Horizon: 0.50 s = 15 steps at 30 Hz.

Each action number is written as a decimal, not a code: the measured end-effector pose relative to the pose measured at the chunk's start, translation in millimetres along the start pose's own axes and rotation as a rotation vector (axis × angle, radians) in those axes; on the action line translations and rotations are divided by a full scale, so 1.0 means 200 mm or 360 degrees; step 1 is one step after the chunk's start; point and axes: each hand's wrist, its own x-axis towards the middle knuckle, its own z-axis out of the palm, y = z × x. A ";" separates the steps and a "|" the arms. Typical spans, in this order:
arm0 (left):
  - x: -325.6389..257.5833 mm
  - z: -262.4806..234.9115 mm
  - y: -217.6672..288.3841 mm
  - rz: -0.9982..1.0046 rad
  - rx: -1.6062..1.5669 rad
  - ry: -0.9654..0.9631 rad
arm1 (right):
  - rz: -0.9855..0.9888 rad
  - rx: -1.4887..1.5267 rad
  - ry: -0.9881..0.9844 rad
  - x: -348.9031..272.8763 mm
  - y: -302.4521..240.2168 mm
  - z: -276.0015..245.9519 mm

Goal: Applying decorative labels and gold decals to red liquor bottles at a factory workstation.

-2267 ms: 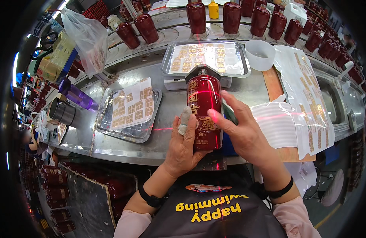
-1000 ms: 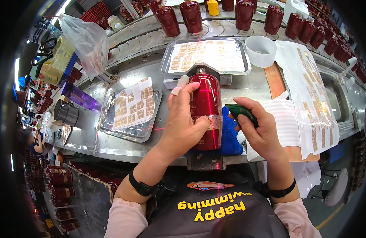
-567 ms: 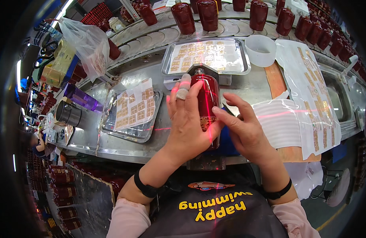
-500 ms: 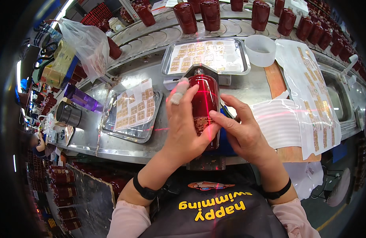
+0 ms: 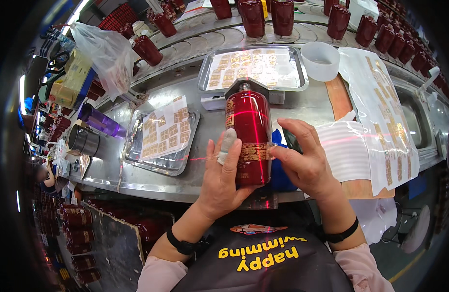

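And there's the switch! Half a second ago the left grip (image 5: 218, 193) lay across the front of the red bottle (image 5: 251, 119); now it has dropped to the lower left side, closed around it, and the bottle has rolled, bringing gold characters (image 5: 230, 114) into view. The right grip (image 5: 308, 168), clasping a dark green piece (image 5: 292, 140), has a fingertip at the gold band's (image 5: 253, 152) right end. The bottle lies in a dark holder (image 5: 234, 87) at the counter (image 5: 107, 168), long axis running away from the person, neck pointing outward.
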 end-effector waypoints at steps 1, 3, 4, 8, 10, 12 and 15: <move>-0.01 0.01 -0.01 -0.0001 -0.0001 0.0000 | 0.0000 -0.0001 -0.0002 0.00 0.00 0.00; -0.02 0.03 -0.03 -0.0030 -0.0222 0.0050 | 0.0018 -0.0023 -0.0010 0.00 0.00 -0.01; -0.02 0.03 -0.03 -0.0030 -0.0224 0.0054 | 0.0016 -0.0025 -0.0012 -0.01 0.01 -0.01; -0.01 0.02 -0.02 0.0021 -0.0063 0.0011 | 0.0127 -0.0228 -0.0069 -0.05 0.03 -0.06; -0.01 0.02 -0.02 0.0021 -0.0033 0.0017 | 0.0137 -0.0259 0.0004 -0.07 0.03 -0.06; -0.01 0.02 -0.02 0.0043 -0.0036 0.0029 | 0.0073 -0.0156 -0.0073 -0.05 -0.04 -0.02; -0.02 0.03 -0.03 0.0031 -0.0077 0.0056 | 0.0045 -0.0103 -0.0169 -0.07 -0.08 0.03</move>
